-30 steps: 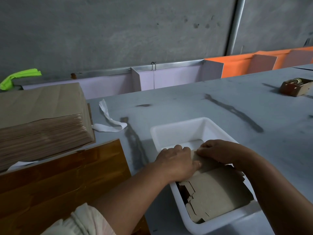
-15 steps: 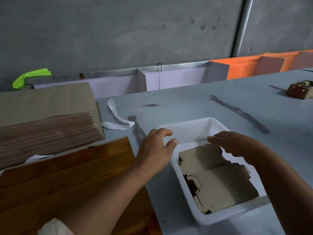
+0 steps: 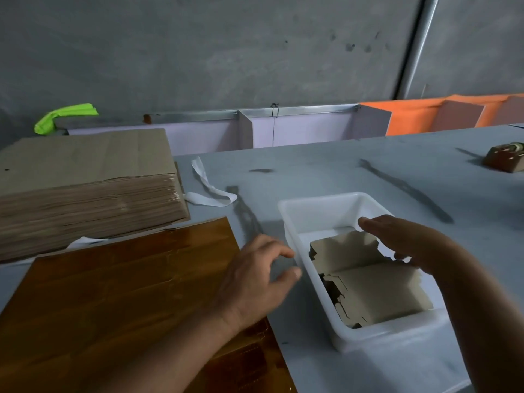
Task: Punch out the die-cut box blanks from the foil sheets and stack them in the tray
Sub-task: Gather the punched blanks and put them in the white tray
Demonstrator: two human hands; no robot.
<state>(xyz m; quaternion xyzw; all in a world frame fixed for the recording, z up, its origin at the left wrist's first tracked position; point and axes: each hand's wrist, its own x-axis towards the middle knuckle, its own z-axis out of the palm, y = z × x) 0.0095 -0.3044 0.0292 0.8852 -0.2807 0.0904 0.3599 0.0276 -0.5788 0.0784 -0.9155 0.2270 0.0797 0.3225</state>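
Two empty hands, both lifted off the pile that was pressed flat a second ago. Left hand (image 3: 255, 282) at lower centre, drawn back out of the tray (image 3: 320, 198) and off to the left, now hovering between its rim and the glossy brown foil sheets (image 3: 127, 293). Fingers spread and loosely curled, gripping nothing. Right hand (image 3: 397, 239) at centre right, raised just above the tray, palm down, fingers straight and close together, nothing held. Whether the thumb brushes the top blank: impossible to tell.

Box blanks (image 3: 368, 285) lying flat in the near part of the white tray, right of centre. Top piece slightly skewed, with jagged tabs of lower pieces showing along the left side.

Reads as one deposit finished: laid in, pressed down, let go. Next step probably a return to the foil sheets at lower left for another punch-out, with the left hand already headed that way. Much apparently left to do, judging by the thick kraft-coloured stack (image 3: 85, 188) at upper left. Possible trouble: the skewed top blank catching later pieces unless squared up.
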